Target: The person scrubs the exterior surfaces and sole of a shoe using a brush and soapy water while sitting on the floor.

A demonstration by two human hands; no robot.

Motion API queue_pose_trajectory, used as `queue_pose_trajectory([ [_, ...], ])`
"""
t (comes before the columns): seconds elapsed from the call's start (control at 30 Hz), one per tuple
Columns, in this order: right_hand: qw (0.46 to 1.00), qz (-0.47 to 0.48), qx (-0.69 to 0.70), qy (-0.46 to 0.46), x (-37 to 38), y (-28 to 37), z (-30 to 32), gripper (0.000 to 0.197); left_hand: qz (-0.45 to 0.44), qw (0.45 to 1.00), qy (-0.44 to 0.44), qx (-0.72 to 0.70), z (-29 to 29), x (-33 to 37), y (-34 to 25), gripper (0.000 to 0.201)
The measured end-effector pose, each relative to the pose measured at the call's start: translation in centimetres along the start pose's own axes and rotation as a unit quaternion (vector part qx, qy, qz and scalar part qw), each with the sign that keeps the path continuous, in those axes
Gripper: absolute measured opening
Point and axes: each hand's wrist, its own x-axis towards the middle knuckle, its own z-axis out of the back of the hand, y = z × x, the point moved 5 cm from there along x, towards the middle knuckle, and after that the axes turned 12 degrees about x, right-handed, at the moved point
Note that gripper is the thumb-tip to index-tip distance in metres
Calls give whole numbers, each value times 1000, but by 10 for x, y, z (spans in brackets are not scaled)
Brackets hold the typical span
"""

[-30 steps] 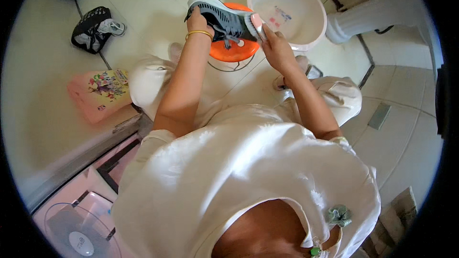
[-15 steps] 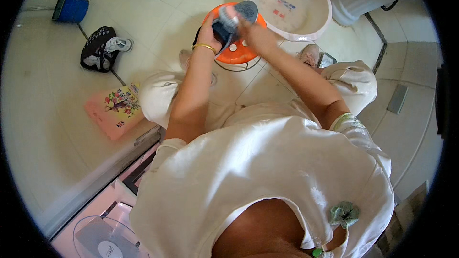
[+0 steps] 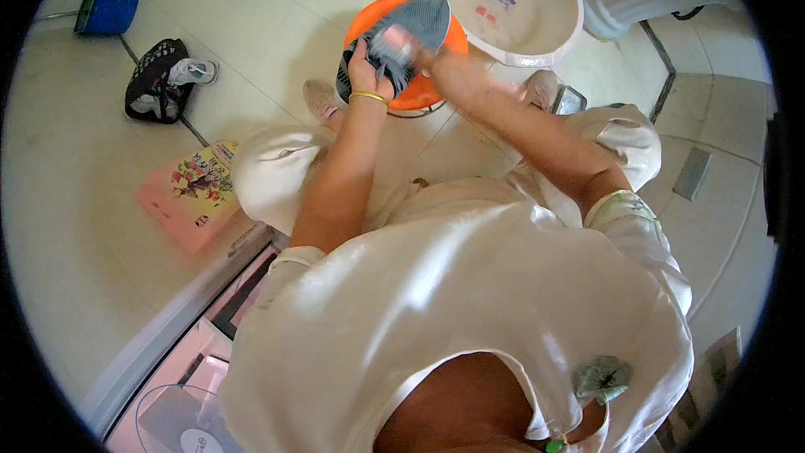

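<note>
A grey and black shoe (image 3: 426, 18) is held over the orange round stool (image 3: 455, 39), its rounded end pointing away to the upper right. My left hand (image 3: 366, 75), with a gold bangle at the wrist, is closed around the shoe's near end. In my right hand (image 3: 449, 69), smeared by motion, is a pale pinkish brush (image 3: 394, 44) laid against the shoe's middle. The brush is blurred, so its bristles cannot be made out. My right fingertips are partly hidden behind the blur.
A white basin (image 3: 537, 59) with cloudy water stands right of the stool. On the left floor lie a black patterned bundle (image 3: 149, 74), a grey-white sneaker (image 3: 193, 72), a blue container (image 3: 109, 11) and a pink printed package (image 3: 186, 205). A white pedestal (image 3: 637, 0) rises at far right.
The shoe has turned, so more of its grey surface shows. My right hand and the brush have shifted slightly down and toward me along it. The whole view has moved a little.
</note>
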Motion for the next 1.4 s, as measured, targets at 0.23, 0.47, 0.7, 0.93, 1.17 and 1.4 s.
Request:
queue_pose_trajectory([
  [0.23,1000,5,9,-16,-3,16,2,45,31,999,4,-43,-7,-7,2,47],
  [0.47,983,-94,17,-157,38,-59,40,36,24,999,14,-35,-12,-1,6,48],
  [0.7,995,-103,2,-2,35,-63,20,50,-7,1000,-1,11,-17,-8,6,50],
  [0.93,999,-24,35,17,-16,-1,-12,34,46,999,-18,-8,-13,-13,1,50],
  [1.17,991,-65,13,-118,21,-61,15,54,15,999,22,18,-22,-2,4,51],
  [1.4,994,-82,26,-68,3,-60,-3,57,13,997,74,0,-26,-5,12,53],
])
